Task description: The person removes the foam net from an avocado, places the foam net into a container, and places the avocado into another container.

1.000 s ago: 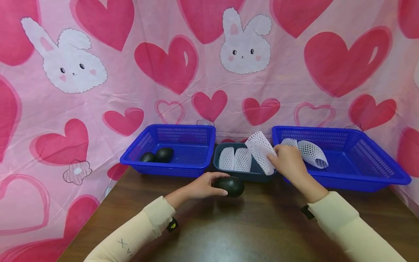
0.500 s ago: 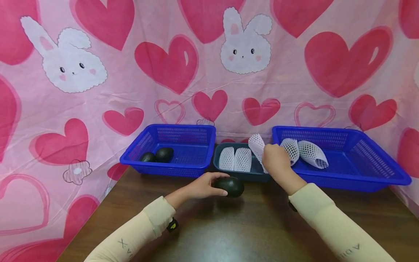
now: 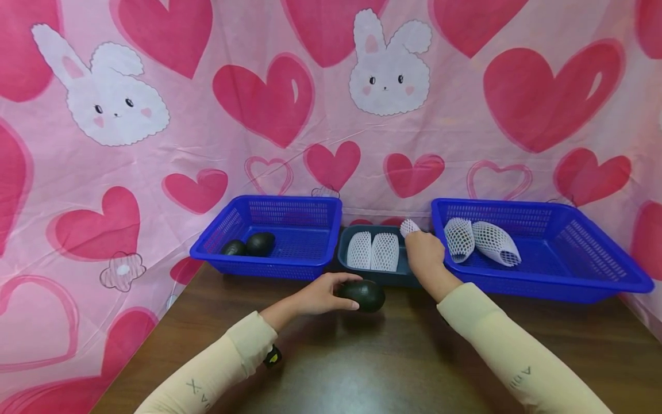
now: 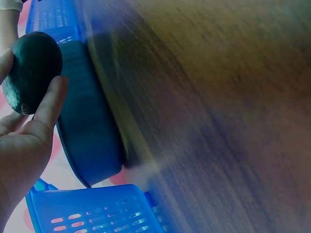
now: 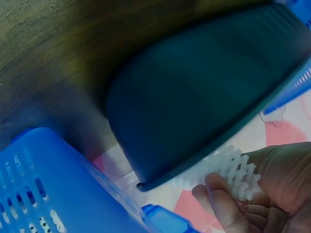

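My left hand [image 3: 327, 294] grips a dark green avocado [image 3: 366, 296] by its left end, low over the table in front of the dark tray; the left wrist view shows fingers and thumb around the avocado [image 4: 35, 73]. My right hand [image 3: 426, 256] holds a white foam net sleeve [image 3: 409, 226] at the right end of the dark tray [image 3: 408, 280]. In the right wrist view the sleeve [image 5: 240, 174] sits between thumb and fingers, partly behind the tray rim. Two white foam sleeves [image 3: 372, 252] lie side by side in the tray.
A blue basket [image 3: 279, 266] at the left holds two avocados [image 3: 260, 244]. Another blue basket [image 3: 548, 286] at the right holds two foam net sleeves [image 3: 493, 242]. Both flank the dark tray, with a heart-patterned cloth [image 3: 331, 115] behind them.
My right hand has moved left and down with the foam net sleeve, from beside the right basket to the tray's right end. The left hand and its avocado have stayed in place.
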{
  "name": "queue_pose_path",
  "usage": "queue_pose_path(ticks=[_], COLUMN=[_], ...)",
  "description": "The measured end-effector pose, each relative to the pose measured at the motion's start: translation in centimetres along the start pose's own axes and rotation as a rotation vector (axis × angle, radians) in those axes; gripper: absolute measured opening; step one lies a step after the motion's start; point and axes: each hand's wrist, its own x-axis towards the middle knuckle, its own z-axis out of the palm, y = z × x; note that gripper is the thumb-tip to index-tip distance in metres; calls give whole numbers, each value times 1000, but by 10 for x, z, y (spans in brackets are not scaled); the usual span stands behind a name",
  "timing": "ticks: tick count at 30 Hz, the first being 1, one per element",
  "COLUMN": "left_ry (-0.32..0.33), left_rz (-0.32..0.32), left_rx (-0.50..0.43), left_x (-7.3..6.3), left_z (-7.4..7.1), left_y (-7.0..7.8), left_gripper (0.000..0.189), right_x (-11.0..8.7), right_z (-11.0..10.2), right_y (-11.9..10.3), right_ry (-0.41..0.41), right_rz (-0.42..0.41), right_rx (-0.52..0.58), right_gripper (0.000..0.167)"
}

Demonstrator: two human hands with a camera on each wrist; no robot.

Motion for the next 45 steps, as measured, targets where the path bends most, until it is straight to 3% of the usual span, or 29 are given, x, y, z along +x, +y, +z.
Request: queue_pose_path(ticks=[6, 17, 31, 40, 45], left_ry=[2, 1, 6, 9, 9], left_rz=[-5, -19, -25, -34, -33], left_rx=[-2, -21, -28, -24, -26], left_x=[1, 2, 2, 3, 2], left_z=[0, -1, -2, -4, -4], left_y=[-1, -3, -3, -3, -3], left_gripper=[56, 56, 56, 55, 56], right_x=[6, 18, 22, 20, 20], right_z=[10, 26, 32, 26, 21], right_y=[-10, -10, 3, 7, 8], right_ry=[-113, -191, -354, -438, -480], right_rz=[-14, 11, 48, 77, 52], right_rx=[-34, -58, 49, 179, 202], right_gripper=[12, 15, 26, 51, 48])
